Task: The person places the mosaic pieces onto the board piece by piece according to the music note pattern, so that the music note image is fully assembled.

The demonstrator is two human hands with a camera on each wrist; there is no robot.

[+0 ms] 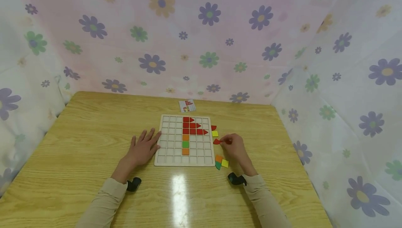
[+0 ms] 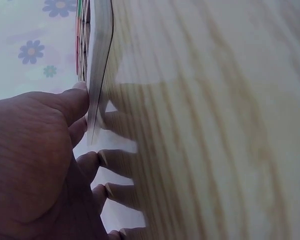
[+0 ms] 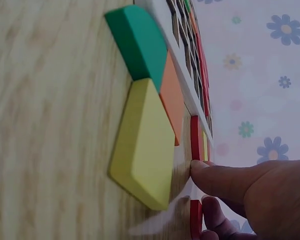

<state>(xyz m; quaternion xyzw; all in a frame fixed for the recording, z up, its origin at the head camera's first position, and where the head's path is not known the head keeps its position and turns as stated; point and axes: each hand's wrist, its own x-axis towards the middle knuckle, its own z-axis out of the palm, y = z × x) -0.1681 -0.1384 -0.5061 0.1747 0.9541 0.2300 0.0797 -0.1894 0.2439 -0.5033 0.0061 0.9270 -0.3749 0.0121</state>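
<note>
My left hand (image 1: 142, 149) rests palm-down with fingers spread at the left edge of a wooden grid board (image 1: 170, 163). In the left wrist view its thumb touches the board's rim (image 2: 101, 55). Beyond the board's right edge, my right hand (image 1: 235, 148) has thumb and index fingertips at the end of a small red tile (image 1: 216, 141), pinching it low at the table. Another red tile (image 3: 195, 220) lies under its curled fingers. Set in the board are red squares with pointed red ends (image 1: 205, 132), two orange squares (image 1: 186, 137) and a green square (image 1: 186, 144).
Right of the board lie a red rounded tile (image 1: 214, 128), a yellow square (image 1: 215, 134), and a cluster of orange (image 1: 218, 158), green (image 1: 218, 165) and yellow (image 1: 225, 163) tiles. A pattern card (image 1: 187, 105) lies behind the board. Flowered cloth surrounds the wooden table (image 1: 103, 127).
</note>
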